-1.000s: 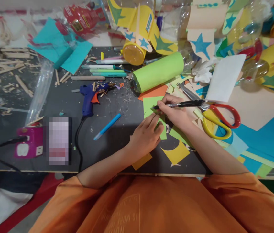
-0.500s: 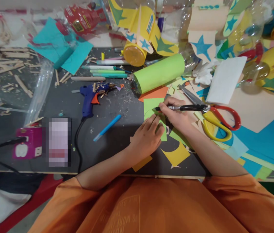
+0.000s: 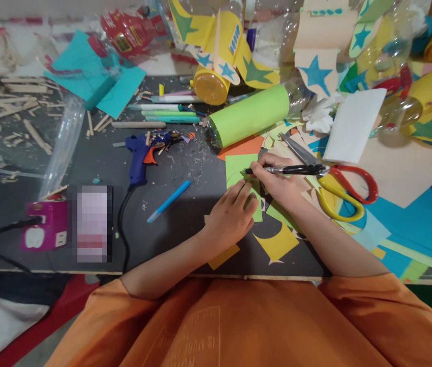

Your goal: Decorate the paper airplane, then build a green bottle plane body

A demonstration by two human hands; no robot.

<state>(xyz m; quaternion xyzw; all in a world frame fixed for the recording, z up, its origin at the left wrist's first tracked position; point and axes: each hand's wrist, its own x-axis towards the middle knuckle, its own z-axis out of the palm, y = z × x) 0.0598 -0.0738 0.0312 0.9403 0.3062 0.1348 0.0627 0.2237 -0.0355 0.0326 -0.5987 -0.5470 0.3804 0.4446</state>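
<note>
The green paper (image 3: 234, 162) lies flat on the worktop (image 3: 170, 239), just below the bottle in its lime wrap (image 3: 254, 114). The right hand (image 3: 277, 178) is closed around a black pen (image 3: 300, 169), its tip at the paper. The left hand (image 3: 233, 211) lies flat, fingers spread a little across the lower part of the sheet and gripping nothing. The 2 hands sit close together (whether they touch, I cannot tell).

As for progress, 1 faint curved line shows left of the pen tip; the drawing looks partway done, though the fingers hide much of it. The sheet's visible edges are straight, with no cut along the curve. The scissors (image 3: 330, 184) lie unheld beside the right forearm, and a yellow scrap (image 3: 279, 244) with a curved cut edge rests below the hands.
</note>
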